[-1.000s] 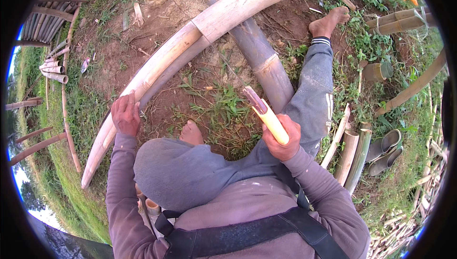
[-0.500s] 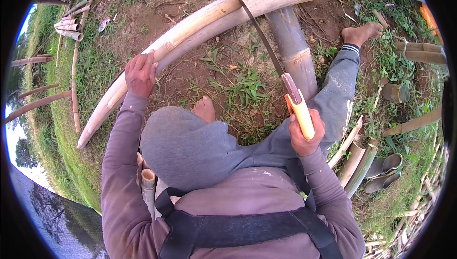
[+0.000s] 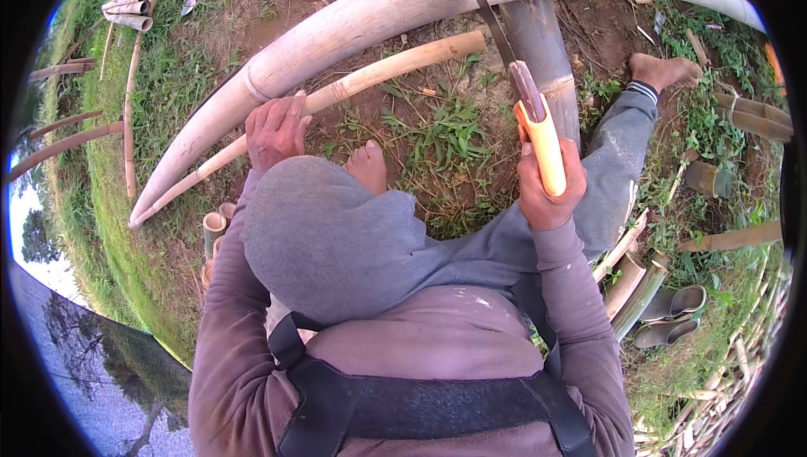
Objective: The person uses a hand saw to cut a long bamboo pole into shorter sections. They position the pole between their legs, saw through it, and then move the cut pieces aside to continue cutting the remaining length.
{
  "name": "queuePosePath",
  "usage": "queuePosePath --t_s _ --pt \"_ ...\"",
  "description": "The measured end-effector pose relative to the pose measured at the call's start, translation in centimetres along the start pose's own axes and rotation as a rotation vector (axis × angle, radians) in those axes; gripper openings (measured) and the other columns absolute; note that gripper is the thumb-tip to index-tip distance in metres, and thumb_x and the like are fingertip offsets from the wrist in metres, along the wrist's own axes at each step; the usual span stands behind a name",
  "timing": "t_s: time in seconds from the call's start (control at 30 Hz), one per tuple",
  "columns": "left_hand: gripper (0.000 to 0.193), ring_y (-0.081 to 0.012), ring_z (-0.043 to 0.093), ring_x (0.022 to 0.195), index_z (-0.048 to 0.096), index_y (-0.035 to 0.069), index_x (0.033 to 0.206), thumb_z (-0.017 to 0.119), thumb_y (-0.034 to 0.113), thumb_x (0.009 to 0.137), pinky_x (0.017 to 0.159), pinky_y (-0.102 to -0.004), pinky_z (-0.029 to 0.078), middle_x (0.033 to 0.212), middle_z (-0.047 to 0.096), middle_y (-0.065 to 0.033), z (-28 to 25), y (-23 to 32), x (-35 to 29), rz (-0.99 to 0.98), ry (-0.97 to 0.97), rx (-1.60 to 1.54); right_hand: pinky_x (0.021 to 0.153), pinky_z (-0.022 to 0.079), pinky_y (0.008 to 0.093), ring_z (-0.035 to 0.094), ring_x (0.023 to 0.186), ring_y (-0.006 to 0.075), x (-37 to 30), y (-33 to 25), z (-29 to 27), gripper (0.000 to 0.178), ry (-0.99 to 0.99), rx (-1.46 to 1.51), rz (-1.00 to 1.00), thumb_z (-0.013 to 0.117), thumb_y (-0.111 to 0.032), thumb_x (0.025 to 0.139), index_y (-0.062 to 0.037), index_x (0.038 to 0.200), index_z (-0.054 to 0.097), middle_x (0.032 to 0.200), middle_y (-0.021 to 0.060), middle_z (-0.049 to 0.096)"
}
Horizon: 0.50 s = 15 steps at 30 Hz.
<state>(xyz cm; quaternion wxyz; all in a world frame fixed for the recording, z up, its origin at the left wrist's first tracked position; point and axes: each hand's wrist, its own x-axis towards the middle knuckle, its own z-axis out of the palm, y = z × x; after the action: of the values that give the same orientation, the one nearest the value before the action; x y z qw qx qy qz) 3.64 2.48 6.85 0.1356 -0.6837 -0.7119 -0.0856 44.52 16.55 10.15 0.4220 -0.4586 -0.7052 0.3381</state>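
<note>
My left hand [image 3: 276,131] is closed round a thin pale bamboo pole [image 3: 395,62], with its far end pointing right over the grass. Beyond it, a thick whitish bamboo pole [image 3: 353,20] arches across the view. A gap parts the two poles on the right; they come together at the lower left. My right hand [image 3: 551,192] grips the orange handle of a hand saw [image 3: 551,146]. The saw's long dark blade slants up and crosses the thick pole; whether its teeth touch it, I cannot tell.
A dark, thick bamboo log [image 3: 546,70] lies beneath the thick pole. On the right are cut bamboo pieces [image 3: 639,289], a pair of boots [image 3: 672,314] and a bamboo stump [image 3: 706,178]. Bamboo rails [image 3: 130,112] and stacked tubes [image 3: 128,11] stand at left.
The thin pole has come away from the thick one and now lies nearer me. My left hand has moved right with it. My right hand and the saw have shifted forward.
</note>
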Motion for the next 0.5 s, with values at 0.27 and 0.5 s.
queuePosePath --t_s 0.27,0.5 --pt "0.054 -0.0267 0.061 0.127 0.07 0.015 0.14 0.082 0.027 0.089 0.105 -0.0477 0.047 0.132 0.065 -0.0066 5.8 3.3 -6.5 -0.068 -0.311 -0.199 0.066 0.055 0.029 0.067 0.066 0.0128 -1.6 0.5 0.0 0.02 0.013 0.008 0.034 0.076 0.002 0.09 0.0004 0.109 0.069 0.081 0.006 0.072" --pt "0.058 -0.0306 0.059 0.132 0.069 0.015 0.14 0.087 0.026 0.086 0.114 -0.0475 0.041 0.14 0.065 -0.0089 1.6 1.9 4.1 0.025 0.189 -0.125 0.066 0.054 0.0295 0.065 0.066 0.0131 -1.2 0.8 0.7 0.019 0.03 -0.026 0.042 0.078 0.0 0.09 -0.0008 0.107 0.069 0.079 0.0053 0.07"
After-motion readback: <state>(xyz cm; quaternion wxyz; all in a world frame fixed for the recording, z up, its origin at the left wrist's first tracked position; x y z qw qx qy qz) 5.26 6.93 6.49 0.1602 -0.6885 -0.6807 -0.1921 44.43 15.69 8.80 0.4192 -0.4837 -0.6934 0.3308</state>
